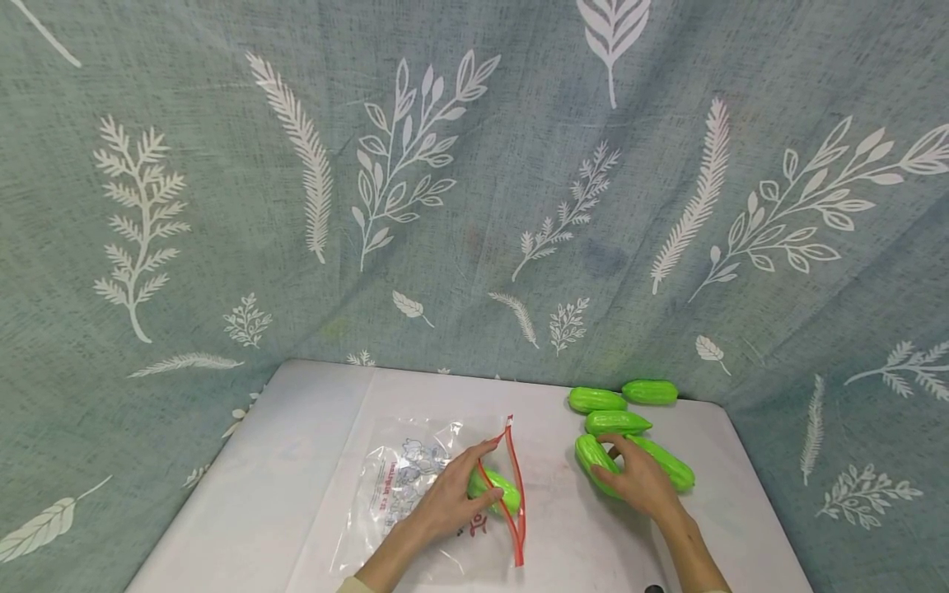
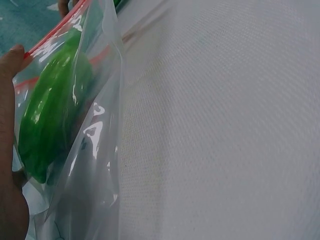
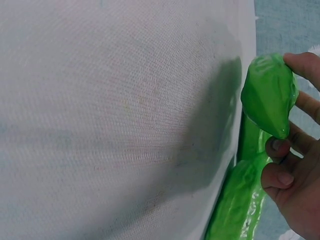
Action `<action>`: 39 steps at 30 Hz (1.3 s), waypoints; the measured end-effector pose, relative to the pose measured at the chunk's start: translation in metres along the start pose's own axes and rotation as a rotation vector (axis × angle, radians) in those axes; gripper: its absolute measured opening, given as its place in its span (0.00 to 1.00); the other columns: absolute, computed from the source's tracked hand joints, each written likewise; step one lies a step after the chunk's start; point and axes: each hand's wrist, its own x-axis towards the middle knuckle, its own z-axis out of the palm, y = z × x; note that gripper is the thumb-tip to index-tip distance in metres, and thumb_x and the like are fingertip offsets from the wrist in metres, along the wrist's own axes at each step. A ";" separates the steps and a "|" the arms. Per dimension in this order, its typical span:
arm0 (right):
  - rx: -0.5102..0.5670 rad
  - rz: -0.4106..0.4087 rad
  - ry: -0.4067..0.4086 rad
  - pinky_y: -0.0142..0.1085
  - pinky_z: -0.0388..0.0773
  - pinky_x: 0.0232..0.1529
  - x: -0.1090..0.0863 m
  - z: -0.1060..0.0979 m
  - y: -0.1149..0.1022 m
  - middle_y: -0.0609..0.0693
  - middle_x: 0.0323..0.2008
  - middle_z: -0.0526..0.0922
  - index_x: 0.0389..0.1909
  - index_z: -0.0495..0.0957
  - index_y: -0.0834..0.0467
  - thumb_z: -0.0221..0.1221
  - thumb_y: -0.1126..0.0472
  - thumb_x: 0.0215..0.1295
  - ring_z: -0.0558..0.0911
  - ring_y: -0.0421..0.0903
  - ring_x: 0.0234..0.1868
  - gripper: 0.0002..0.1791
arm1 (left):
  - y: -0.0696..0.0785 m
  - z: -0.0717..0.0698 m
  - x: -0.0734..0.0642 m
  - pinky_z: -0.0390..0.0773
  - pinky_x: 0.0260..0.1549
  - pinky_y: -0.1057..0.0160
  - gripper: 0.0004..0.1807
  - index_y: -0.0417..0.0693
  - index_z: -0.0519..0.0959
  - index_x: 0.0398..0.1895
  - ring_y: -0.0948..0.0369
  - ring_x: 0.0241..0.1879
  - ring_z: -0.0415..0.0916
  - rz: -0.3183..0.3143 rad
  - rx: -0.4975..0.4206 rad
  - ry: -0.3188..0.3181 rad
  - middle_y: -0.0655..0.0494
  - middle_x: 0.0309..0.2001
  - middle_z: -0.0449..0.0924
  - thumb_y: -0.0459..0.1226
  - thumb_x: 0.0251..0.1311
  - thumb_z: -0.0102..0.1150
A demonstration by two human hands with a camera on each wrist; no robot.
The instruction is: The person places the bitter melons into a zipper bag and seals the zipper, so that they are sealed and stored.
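My left hand (image 1: pixel 452 494) lies over a clear zip bag (image 1: pixel 385 478) with a red zip edge (image 1: pixel 519 494). Its fingertips and thumb hold the bag near the parted mouth. Inside sits one green ridged gourd (image 1: pixel 507 492), seen through the plastic in the left wrist view (image 2: pixel 55 105). Over on the right, my right hand (image 1: pixel 639 478) grips another shiny green gourd (image 1: pixel 593 461) between thumb and fingers. The right wrist view shows this gourd (image 3: pixel 270 92) at the fingertips, pointed end toward the camera. Right beside that hand lies a further gourd (image 1: pixel 670 465).
Behind the right hand, more green gourds lie on the white table (image 1: pixel 296 445): one (image 1: pixel 618 422) close by, two (image 1: pixel 596 400) near the back edge. A blue-green leaf-patterned cloth (image 1: pixel 474 206) hangs around the table. A small dark object (image 1: pixel 654 589) shows at the bottom edge.
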 end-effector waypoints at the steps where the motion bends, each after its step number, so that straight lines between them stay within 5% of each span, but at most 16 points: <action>1: 0.003 0.000 0.000 0.44 0.80 0.36 0.000 0.000 0.000 0.47 0.45 0.84 0.61 0.76 0.44 0.70 0.39 0.58 0.83 0.46 0.44 0.31 | 0.000 0.000 0.000 0.70 0.67 0.45 0.40 0.61 0.58 0.78 0.54 0.70 0.66 -0.003 0.001 0.000 0.62 0.74 0.64 0.57 0.66 0.60; 16: 0.000 -0.007 0.007 0.46 0.80 0.38 -0.001 0.001 -0.002 0.47 0.45 0.84 0.62 0.77 0.46 0.70 0.40 0.58 0.83 0.47 0.45 0.32 | 0.000 0.001 0.000 0.73 0.65 0.47 0.37 0.58 0.62 0.76 0.53 0.68 0.69 0.017 0.025 0.047 0.60 0.72 0.68 0.52 0.67 0.61; 39: -0.008 -0.033 0.010 0.47 0.80 0.39 -0.001 0.002 -0.005 0.46 0.44 0.84 0.62 0.77 0.45 0.69 0.41 0.59 0.83 0.48 0.46 0.31 | 0.002 -0.001 0.000 0.70 0.67 0.46 0.37 0.63 0.60 0.77 0.55 0.70 0.67 -0.039 -0.008 0.021 0.65 0.73 0.65 0.57 0.68 0.57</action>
